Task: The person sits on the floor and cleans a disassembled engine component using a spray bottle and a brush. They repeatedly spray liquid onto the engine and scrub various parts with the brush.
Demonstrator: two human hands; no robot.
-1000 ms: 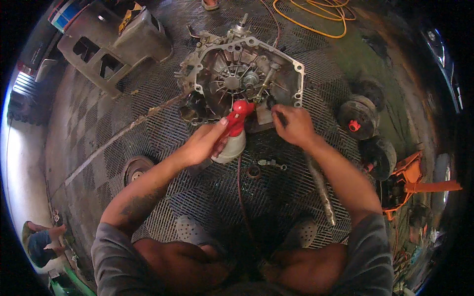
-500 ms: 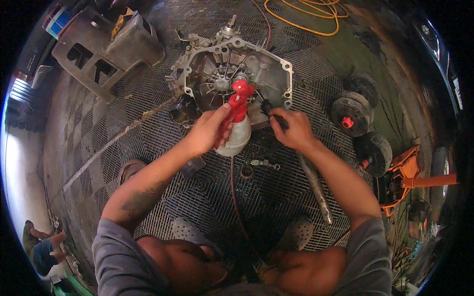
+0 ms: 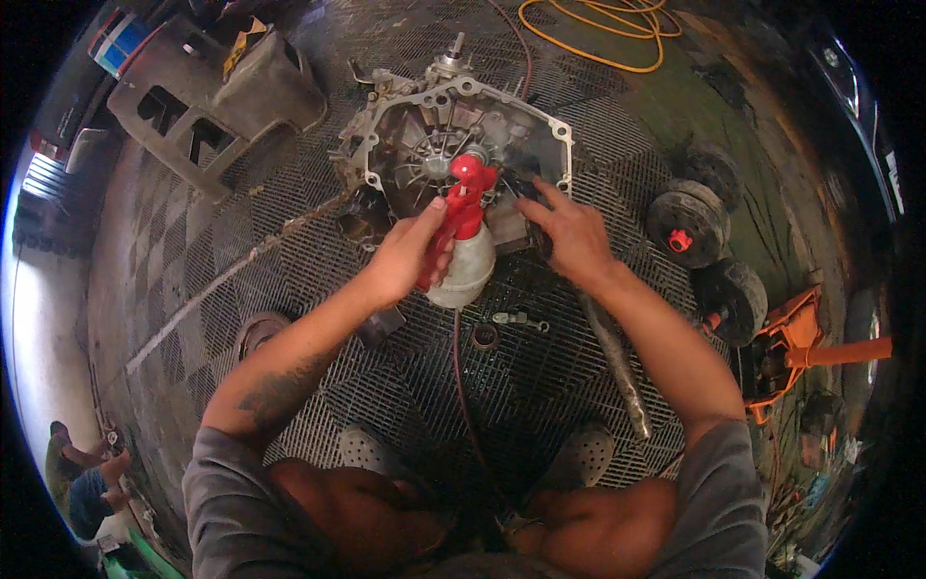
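Observation:
My left hand (image 3: 410,253) is closed around the handle of a red spray gun (image 3: 467,205) with a cloudy white bottle (image 3: 460,272) under it. The gun's head points into the open bell housing of a grey metal gearbox (image 3: 391,130), which lies on the floor grating. My right hand (image 3: 577,236) is at the housing's lower right edge. Between its thumb and fingers is a thin black-handled tool (image 3: 522,187); its tip reaches inside the housing, and I cannot make out its kind.
A thin hose (image 3: 458,386) runs from the gun toward me. A grey pipe (image 3: 617,372) lies below my right forearm. To the right are round black weights (image 3: 687,220) and an orange jack (image 3: 793,333). A grey step stool (image 3: 217,106) stands far left; another person (image 3: 87,478) is at lower left.
My right hand has shifted slightly, its fingers more stretched out, and the black-handled tool has tipped deeper toward the housing. My left hand keeps the spray gun almost in place.

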